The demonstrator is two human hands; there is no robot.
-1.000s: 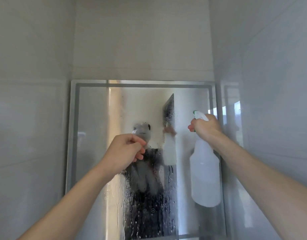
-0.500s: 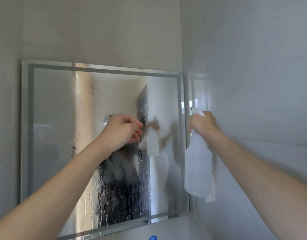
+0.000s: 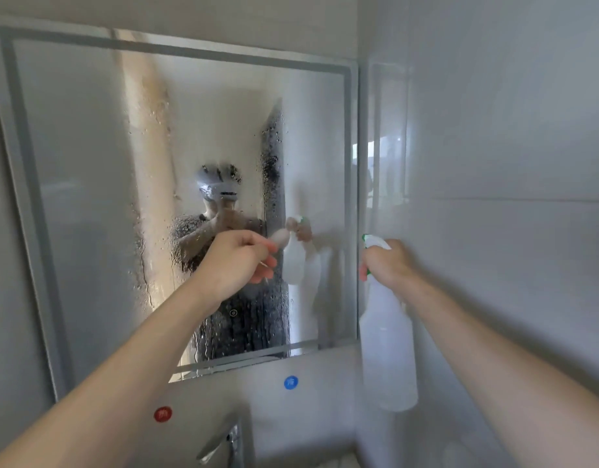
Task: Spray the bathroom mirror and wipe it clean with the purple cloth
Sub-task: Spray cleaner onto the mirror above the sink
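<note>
The framed bathroom mirror (image 3: 71, 197) hangs on the wall ahead, and its middle strip is covered with droplets and runs. My right hand (image 3: 391, 265) grips the neck and trigger of a white spray bottle (image 3: 387, 359) with a green nozzle. It hangs upright at the mirror's right edge, nozzle facing left. My left hand (image 3: 235, 261) is raised in front of the wet glass with its fingers curled, and I see nothing in it. No purple cloth is in view.
A tiled side wall (image 3: 511, 146) stands close on the right, just behind the bottle. Below the mirror are a red sticker (image 3: 163, 414), a blue sticker (image 3: 291, 382) and a chrome faucet (image 3: 223, 440).
The view has shifted right and down, bringing the mirror's lower edge, the stickers and the faucet into sight. The bottle now hangs at the mirror's right frame. Both hands keep their hold and pose.
</note>
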